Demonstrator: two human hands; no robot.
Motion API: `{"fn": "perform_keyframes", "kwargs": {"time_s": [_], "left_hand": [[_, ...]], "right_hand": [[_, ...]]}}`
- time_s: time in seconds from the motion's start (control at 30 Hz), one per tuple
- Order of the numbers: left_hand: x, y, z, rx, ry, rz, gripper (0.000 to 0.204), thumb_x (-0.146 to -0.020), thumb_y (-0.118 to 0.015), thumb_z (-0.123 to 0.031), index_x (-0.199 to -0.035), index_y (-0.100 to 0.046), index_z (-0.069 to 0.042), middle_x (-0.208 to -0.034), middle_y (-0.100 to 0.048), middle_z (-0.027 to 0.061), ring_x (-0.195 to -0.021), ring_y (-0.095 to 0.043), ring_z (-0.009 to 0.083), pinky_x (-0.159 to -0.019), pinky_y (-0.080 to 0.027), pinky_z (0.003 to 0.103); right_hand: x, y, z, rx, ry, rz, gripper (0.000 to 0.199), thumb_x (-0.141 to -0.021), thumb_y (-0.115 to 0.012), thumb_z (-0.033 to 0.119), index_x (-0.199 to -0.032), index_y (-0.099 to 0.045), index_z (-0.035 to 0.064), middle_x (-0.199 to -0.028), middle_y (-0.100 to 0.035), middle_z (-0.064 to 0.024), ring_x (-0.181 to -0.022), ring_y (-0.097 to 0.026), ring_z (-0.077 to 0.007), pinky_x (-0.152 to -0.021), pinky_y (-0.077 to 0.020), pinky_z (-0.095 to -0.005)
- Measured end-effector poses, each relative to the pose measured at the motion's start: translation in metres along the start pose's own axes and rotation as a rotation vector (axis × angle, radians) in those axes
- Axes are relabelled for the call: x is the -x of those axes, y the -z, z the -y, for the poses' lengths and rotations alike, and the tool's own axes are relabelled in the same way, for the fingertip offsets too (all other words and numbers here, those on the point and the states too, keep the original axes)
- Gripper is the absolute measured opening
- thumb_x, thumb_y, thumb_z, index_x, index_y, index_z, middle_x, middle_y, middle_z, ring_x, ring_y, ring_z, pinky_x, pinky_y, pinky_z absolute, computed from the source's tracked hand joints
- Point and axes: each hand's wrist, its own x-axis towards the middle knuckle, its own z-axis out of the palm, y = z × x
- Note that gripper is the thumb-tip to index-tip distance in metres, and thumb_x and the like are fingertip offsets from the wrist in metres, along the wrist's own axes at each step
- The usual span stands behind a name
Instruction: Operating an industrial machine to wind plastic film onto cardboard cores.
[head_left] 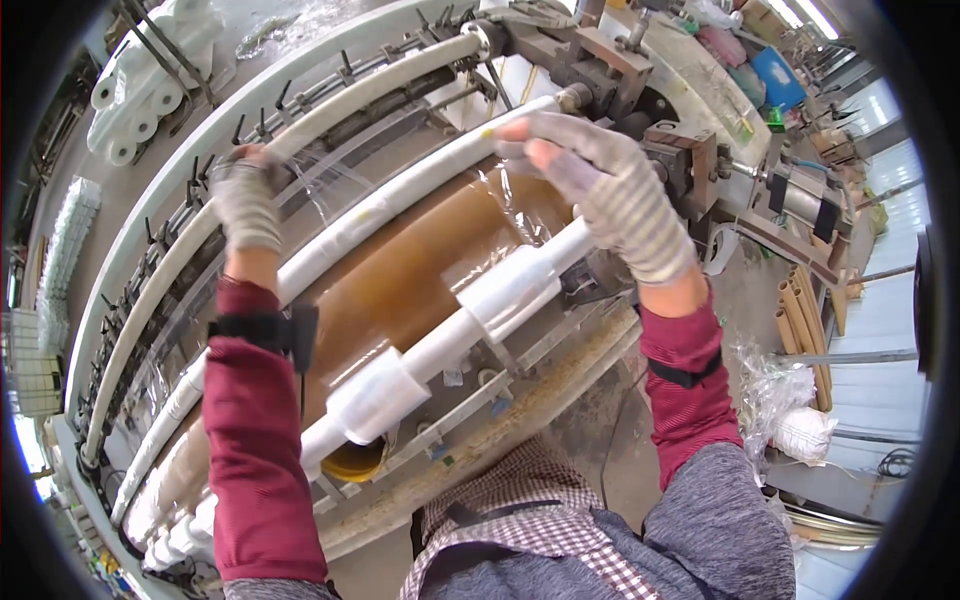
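Gloved hands on a film winding machine

The right hand (610, 190) is closed over the white roller (400, 195); the left hand (245, 200) grips clear film (330, 190) above the brown drum (400, 280). Loose film could likely snag or wrinkle if pulled unevenly.

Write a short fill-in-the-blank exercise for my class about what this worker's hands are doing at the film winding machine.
1. Both hands wear striped ____ gloves.
2. The right hand grips the long white ____ near its metal end.
3. The left hand rests on the ____ white roller.
4. Below, two finished rolls of clear film sit on a thin ____.

Missing words: fingerless; tube; upper; shaft
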Motion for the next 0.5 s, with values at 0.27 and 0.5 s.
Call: {"fn": "perform_keyframes", "kwargs": {"time_s": [0.27,0.5], "left_hand": [[0.143,-0.15,0.033,-1.094,-0.875,1.251,0.039,-0.071,-0.06,-0.008,-0.108,-0.064,-0.019,-0.097,-0.058,0.0103,-0.087,-0.06,0.0293,-0.072,-0.051,0.037],[0.018,-0.163,0.021,0.05,0.151,0.457,0.025,-0.081,-0.061,0.005,-0.105,-0.062,-0.002,-0.096,-0.064,0.0067,-0.084,-0.063,0.0178,-0.074,-0.054,0.031]], "right_hand": [[0.058,0.087,-0.057,0.068,-0.415,0.393,0.029,-0.09,-0.057,0.028,-0.101,-0.065,0.002,-0.086,-0.068,-0.0113,-0.08,-0.065,-0.0206,-0.073,-0.0495,-0.0322],[-0.024,0.035,-0.099,0.554,0.392,0.58,0.029,-0.084,-0.059,0.026,-0.107,-0.062,0.0094,-0.107,-0.062,-0.0138,-0.1,-0.058,-0.0317,-0.088,-0.046,-0.0392]]}}
